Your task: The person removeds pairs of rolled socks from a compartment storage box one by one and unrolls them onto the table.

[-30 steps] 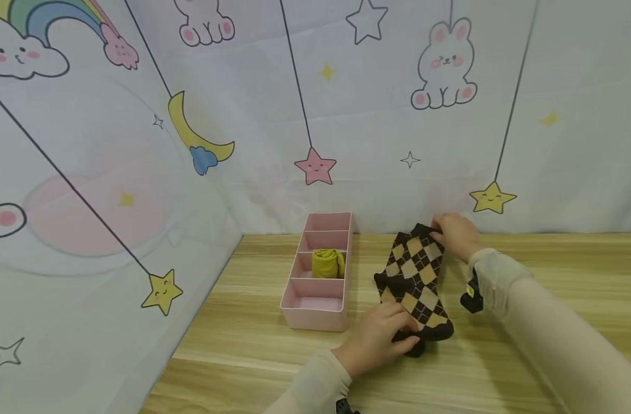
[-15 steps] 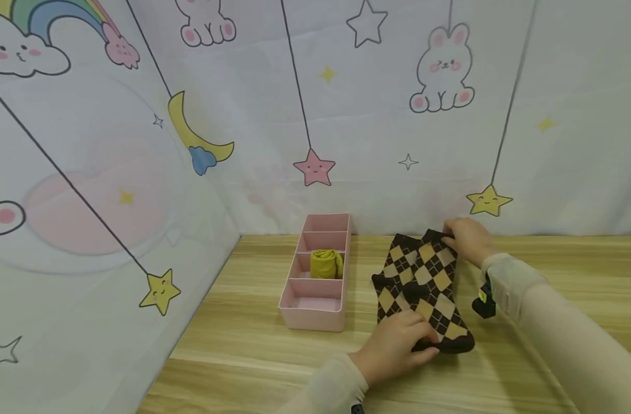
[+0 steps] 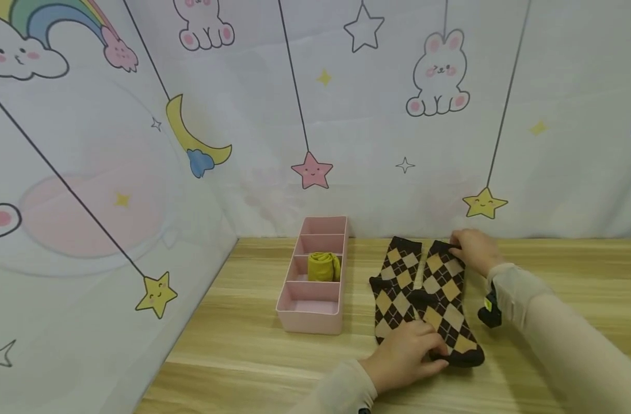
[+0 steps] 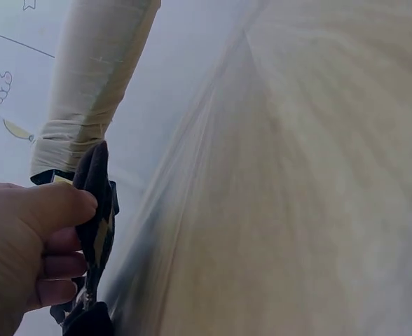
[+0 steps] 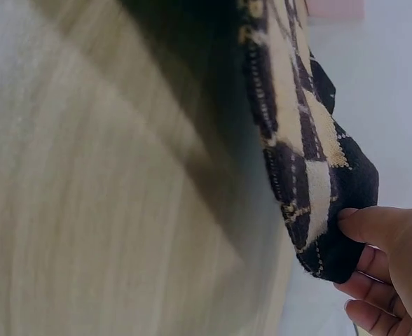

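Two argyle socks in black, tan and cream lie side by side on the table, toes toward me. My left hand (image 3: 405,353) pinches the right sock (image 3: 444,316) near its black toe, thumb on top in the left wrist view. That hand covers the toe of the left sock (image 3: 398,296). At the far end, my right hand (image 3: 477,250) pinches the black cuff (image 5: 353,189) of the right sock between thumb and fingers. A narrow gap shows between the two sock legs, while their foot parts lie close together.
A pink divided box (image 3: 310,322) stands left of the socks, with a rolled yellow-green cloth (image 3: 322,267) in one compartment. Behind the wooden table (image 3: 232,356) hangs a white printed curtain (image 3: 377,138), which also runs along the left side.
The right sock has moved right and toward me in both hands, off the left sock it overlapped. The left sock's leg now shows fully beside it.
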Available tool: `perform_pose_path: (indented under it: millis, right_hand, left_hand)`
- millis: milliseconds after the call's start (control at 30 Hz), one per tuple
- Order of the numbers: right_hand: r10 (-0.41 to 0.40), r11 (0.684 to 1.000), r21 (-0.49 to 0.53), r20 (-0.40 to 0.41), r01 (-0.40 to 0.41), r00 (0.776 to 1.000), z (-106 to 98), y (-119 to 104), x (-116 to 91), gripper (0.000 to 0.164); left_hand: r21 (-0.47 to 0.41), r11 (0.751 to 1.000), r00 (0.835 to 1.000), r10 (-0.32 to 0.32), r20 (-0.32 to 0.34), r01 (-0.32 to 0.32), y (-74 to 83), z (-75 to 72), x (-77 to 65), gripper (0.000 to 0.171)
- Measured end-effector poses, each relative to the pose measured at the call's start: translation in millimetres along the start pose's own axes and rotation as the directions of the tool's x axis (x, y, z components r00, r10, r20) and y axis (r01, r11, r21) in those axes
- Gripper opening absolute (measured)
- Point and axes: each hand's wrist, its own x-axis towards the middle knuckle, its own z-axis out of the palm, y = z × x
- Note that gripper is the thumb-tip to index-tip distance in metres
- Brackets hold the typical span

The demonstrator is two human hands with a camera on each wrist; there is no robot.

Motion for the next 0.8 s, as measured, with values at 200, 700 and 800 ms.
perform_pose_path:
  millis: [200,700,800]
  right_hand:
    - [-0.003,1.000,0.010,0.002,0.002,1.000,10,-1,3,0.009]
    - [-0.019,1.000,0.015,0.009,0.019,1.000,27,-4,11,0.010]
    - [-0.010,1.000,0.020,0.018,0.010,1.000,28,-4,12,0.011]
  left_hand:
    - [0.017,1.000,1.000,0.013,0.022,-0.013,-1.1,3.7,-1.9,0.011]
    - [0.050,0.999,0.996,0.013,0.087,-0.017,-1.4,7.3,-4.1,0.011]
    - [0.048,0.999,0.996,0.020,0.090,-0.024,-2.1,7.4,-4.4,0.011]
